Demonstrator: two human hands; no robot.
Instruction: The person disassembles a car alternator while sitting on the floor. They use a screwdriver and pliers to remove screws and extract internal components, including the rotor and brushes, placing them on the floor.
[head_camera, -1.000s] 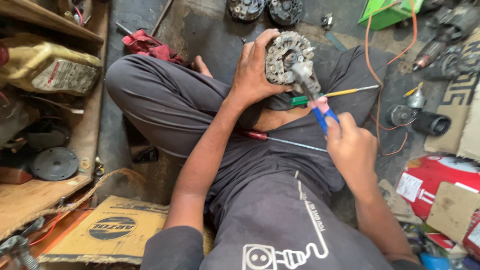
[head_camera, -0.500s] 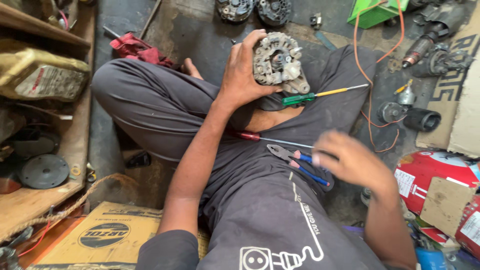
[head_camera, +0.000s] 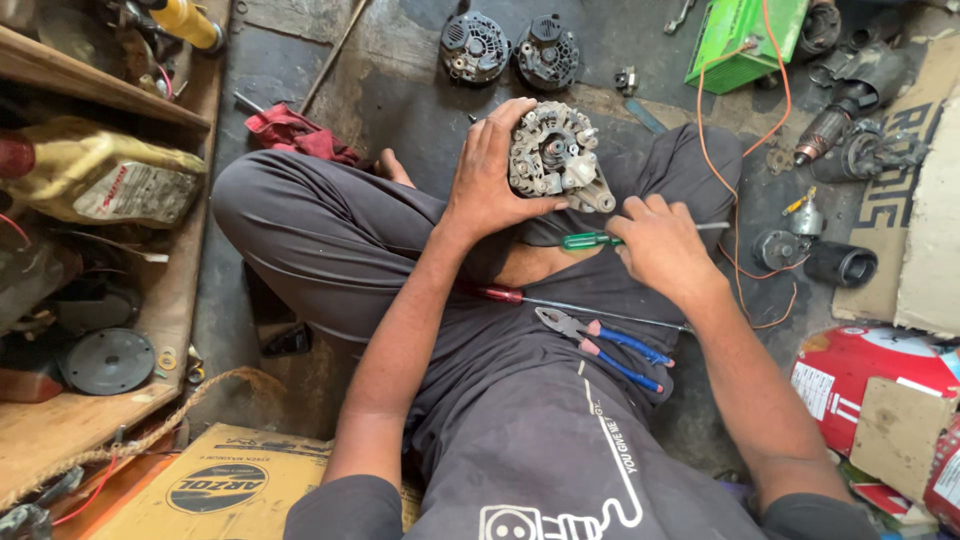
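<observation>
A person sits cross-legged on a stained concrete workshop floor (head_camera: 400, 110), seen from above, in dark grey trousers and shirt. The left hand (head_camera: 490, 185) is wrapped around the side of a round metal alternator part (head_camera: 553, 155), fingers curled over its edge, holding it upright just above the lap. A second ago the right hand (head_camera: 655, 240) gripped blue-handled pliers (head_camera: 605, 345) against that part; half a second ago it was carrying them down toward the lap. Now the pliers lie loose on the shirt, jaws slightly apart, and the right hand has moved up and closed its fingers on a green-handled screwdriver (head_camera: 590, 240) resting across the thigh just below the alternator part. That points to a change of tool, with the part kept steady in the same grasp. A red-handled screwdriver (head_camera: 520, 296) lies across the lap between the two forearms. Two more alternator halves (head_camera: 510, 45) sit on the floor beyond the knees, with a green box (head_camera: 735, 45) and an orange wire (head_camera: 775, 110) to the right. A yellowish oil jug (head_camera: 100, 175) lies on a wooden shelf at left.
</observation>
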